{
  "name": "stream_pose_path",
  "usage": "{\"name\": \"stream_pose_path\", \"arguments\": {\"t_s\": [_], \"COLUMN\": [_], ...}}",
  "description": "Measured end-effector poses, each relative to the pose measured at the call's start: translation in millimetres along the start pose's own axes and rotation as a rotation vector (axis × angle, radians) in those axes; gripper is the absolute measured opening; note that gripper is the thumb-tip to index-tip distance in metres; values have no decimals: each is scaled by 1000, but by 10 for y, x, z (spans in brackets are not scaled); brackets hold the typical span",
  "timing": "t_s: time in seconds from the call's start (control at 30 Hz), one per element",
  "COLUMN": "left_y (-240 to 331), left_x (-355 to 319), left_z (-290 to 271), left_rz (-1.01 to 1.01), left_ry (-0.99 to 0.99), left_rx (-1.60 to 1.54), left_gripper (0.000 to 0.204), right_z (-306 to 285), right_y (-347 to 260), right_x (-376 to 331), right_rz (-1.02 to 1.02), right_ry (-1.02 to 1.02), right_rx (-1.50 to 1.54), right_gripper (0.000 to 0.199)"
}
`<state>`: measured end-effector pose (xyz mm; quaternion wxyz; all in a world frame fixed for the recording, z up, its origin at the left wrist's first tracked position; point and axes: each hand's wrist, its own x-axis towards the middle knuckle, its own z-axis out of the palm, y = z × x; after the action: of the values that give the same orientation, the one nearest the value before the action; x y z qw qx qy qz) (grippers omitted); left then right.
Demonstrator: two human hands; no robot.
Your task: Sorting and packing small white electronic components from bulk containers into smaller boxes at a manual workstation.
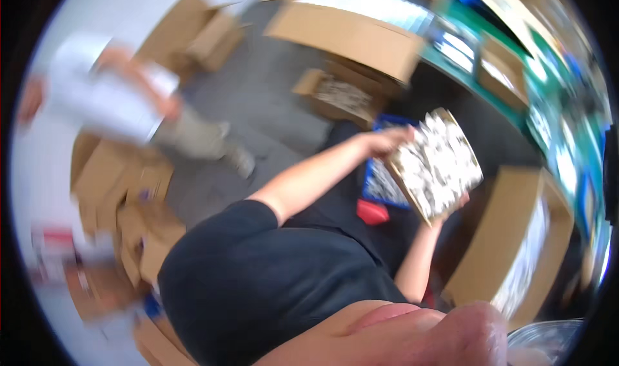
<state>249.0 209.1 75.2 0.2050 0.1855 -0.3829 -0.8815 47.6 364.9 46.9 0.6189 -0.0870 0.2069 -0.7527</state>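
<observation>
Both my hands hold a small shallow cardboard box, tilted and filled with many small white pieces whose kind I cannot make out. My left hand grips its left edge, thumb by the rim. At the lower right edge, my right hand supports the box, most of its fingers hidden behind it. Beneath the box, partly covered by it, is a blue crate with small grey-white pieces inside. A red object lies just in front of that crate.
Cardboard boxes stand ahead and at the right; a smaller open box contains small pieces. A green-topped bench runs along the right. On the left, a person in white stands near flattened cardboard.
</observation>
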Motion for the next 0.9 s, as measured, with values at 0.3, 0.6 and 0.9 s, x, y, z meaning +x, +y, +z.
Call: {"name": "stream_pose_path", "arguments": {"t_s": [0.3, 0.6, 0.9], "left_y": [1278, 1524, 1506], "left_x": [501, 2667, 3604], "left_z": [763, 978, 900], "left_rz": [53, 557, 720], "left_ry": [-59, 191, 218], "left_rx": [739, 1954, 2074], "left_gripper": [62, 46, 27], "right_z": [301, 194, 407], "right_y": [-595, -1231, -1301], "right_x": [-297, -678, -1056], "right_rz": [-395, -580, -631], "right_ry": [-43, -60, -88], "right_rx": [-18, -43, 27], "right_gripper": [115, 108, 104]}}
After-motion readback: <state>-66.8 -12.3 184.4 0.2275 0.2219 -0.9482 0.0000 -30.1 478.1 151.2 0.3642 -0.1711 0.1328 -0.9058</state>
